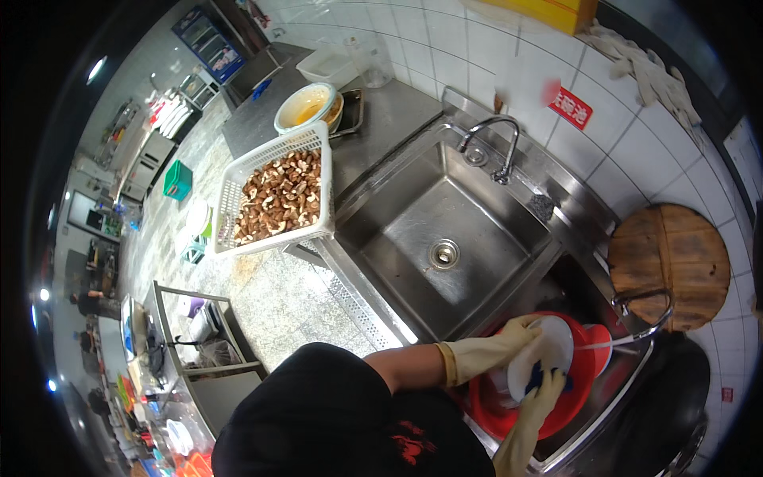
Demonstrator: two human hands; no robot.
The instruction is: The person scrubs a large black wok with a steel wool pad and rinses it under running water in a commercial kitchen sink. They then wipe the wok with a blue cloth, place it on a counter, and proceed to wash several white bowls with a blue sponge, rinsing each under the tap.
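Both my hands wear pale rubber gloves over a red plastic basin [569, 417] in the right-hand sink. My left hand [515, 341] grips the upper edge of a white plate [551, 343], which is tilted. With my right hand [547, 393] I hold a dark blue cloth [534, 377] against the plate's face. More white dishes seem to lie in the basin under the plate, partly hidden. A stream of water runs from the right faucet [658, 322] towards the plate and basin. A second red vessel [599, 343] shows beside the basin.
The left steel sink basin [405, 256] has a drain and its own faucet [506, 143]. A white plastic basket [328, 203] of cut mushrooms [280, 197] sits at its left edge. Bowls [307, 107] stand on the steel counter. A round wooden lid [667, 262] leans against the tiles.
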